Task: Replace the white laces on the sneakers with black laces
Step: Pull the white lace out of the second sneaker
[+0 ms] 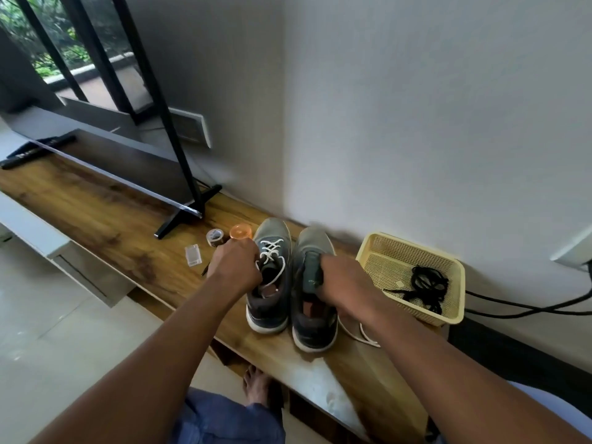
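Two grey sneakers stand side by side on the wooden shelf (105, 225), toes toward the wall. The left sneaker (270, 283) has a white lace (271, 249) partly threaded through its upper eyelets. My left hand (235, 267) is curled at that sneaker's left collar and seems to pinch the lace end. The right sneaker (312, 299) shows no lace in its eyelets. My right hand (344, 285) grips its tongue. A loose white lace (363, 331) lies on the shelf under my right wrist. Black laces (424, 286) lie bundled in the yellow basket (384, 251).
A TV leg (189, 209) and the screen's lower edge stand at the left on the shelf. A tape roll (215, 237), an orange lid (240, 232) and a small clear box (193, 255) sit left of the sneakers. Black cables (525, 307) run right of the basket.
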`<state>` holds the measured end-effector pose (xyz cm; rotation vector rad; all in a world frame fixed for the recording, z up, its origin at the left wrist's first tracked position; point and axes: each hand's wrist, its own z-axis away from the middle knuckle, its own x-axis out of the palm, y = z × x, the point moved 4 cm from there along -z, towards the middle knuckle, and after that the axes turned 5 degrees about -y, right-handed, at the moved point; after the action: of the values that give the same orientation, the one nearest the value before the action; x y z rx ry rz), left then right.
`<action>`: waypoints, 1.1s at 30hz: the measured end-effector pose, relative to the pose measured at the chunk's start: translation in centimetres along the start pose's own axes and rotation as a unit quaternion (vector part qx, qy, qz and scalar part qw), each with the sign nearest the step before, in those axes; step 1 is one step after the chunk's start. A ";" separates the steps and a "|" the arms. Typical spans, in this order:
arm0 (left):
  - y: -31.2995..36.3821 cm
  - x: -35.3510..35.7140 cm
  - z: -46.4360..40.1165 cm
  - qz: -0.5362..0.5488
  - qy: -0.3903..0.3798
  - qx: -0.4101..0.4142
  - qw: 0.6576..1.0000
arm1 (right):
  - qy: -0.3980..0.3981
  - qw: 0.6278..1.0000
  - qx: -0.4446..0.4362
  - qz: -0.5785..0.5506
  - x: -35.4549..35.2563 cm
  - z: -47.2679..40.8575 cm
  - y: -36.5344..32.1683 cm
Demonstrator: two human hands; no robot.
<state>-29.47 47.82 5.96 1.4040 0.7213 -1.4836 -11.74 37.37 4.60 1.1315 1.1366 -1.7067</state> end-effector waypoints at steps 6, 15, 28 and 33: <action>0.1 0.1 2.2 -0.035 -0.033 0.011 0.999 | 0.042 0.999 -0.003 0.030 -0.7 -1.2 -0.2; 1.0 -0.4 4.2 -0.066 -0.085 0.042 0.993 | 0.069 0.996 -0.007 0.052 -2.1 -0.5 -1.8; 1.6 -0.1 2.9 -0.021 -0.037 0.069 0.997 | 0.035 0.994 -0.102 -0.029 0.6 0.2 -5.6; 0.8 -0.6 2.2 0.024 -0.015 0.056 0.998 | 0.004 0.994 -0.067 -0.084 0.9 -0.4 -4.6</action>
<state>-29.70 45.72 7.04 1.4701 0.5890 -1.5233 -16.17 39.06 4.86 0.9830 1.3629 -1.7247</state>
